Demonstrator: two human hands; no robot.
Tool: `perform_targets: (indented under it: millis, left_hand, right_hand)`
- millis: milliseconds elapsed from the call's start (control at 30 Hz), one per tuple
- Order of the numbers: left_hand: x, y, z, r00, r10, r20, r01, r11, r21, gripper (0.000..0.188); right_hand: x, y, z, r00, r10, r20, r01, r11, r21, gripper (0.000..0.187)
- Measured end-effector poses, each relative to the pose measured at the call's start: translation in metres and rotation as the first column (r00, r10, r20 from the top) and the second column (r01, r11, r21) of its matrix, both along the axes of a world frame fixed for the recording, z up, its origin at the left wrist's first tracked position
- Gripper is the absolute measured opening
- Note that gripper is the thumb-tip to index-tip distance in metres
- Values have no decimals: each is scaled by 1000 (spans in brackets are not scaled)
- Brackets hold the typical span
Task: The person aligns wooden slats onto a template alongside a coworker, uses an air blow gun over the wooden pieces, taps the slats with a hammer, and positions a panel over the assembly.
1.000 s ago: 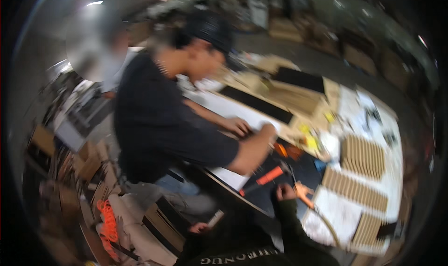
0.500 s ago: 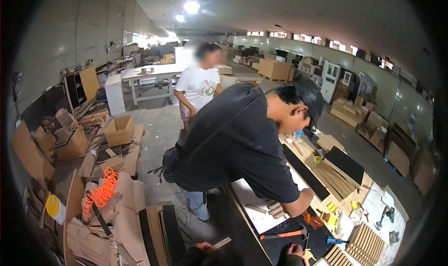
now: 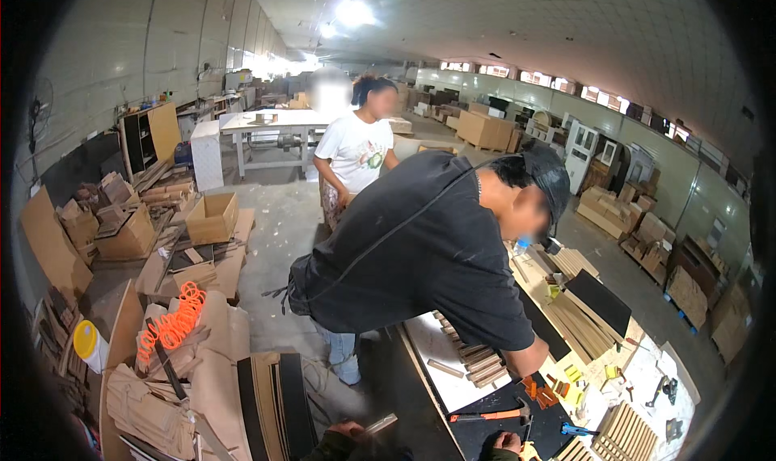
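Observed: orange coiled hose point(image 3: 187, 303); from my spot, yellow-lidded bucket point(image 3: 95, 353) left of it, open box point(image 3: 212, 228) behind, white-topped table point(image 3: 299, 118) far beyond.

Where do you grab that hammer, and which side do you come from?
I'd grip the hammer around the orange-and-black handle, left of the metal head. The handle is long and slim and lies crosswise, so the near side, where the right hand is, seems easiest.

Our left sleeve point(image 3: 330, 446) and right sleeve point(image 3: 498, 454) are nearly black, and we wear them long, down to the wrists; beyond the dark cloth, our left hand point(image 3: 348, 429) and right hand point(image 3: 508, 442) are bare.
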State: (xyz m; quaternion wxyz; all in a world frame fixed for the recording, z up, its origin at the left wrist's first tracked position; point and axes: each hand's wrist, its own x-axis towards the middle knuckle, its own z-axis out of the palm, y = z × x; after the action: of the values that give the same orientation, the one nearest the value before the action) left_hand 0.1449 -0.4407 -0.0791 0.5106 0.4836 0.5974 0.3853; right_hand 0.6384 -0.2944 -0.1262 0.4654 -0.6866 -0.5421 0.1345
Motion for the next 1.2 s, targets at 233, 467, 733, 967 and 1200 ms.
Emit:
perform_targets:
  millis: [233,467,733,967,1200]
  left_hand:
    - [2,2,21,998,39,-51,-38,999,25,31]
    - [12,-22,53,968,162,-189,-156,987,50,32]
    - [-1,-11,30,935,55,-350,-43,998,43,30]
    - [-4,-19,31,911,96,-401,-31,986,164,28]
    - [-9,-18,22,951,89,-298,-48,988,144,27]
  right_hand:
    - [-14,-17,34,997,23,79,-29,996,83,9]
    - [-58,-55,126,993,-30,117,27,999,24,14]
    - [-66,-52,146,991,-80,103,86,995,-59,17]
    - [-68,-55,160,996,-64,69,73,987,-144,17]
    - [-70,-57,167,996,-68,54,76,985,-154,17]
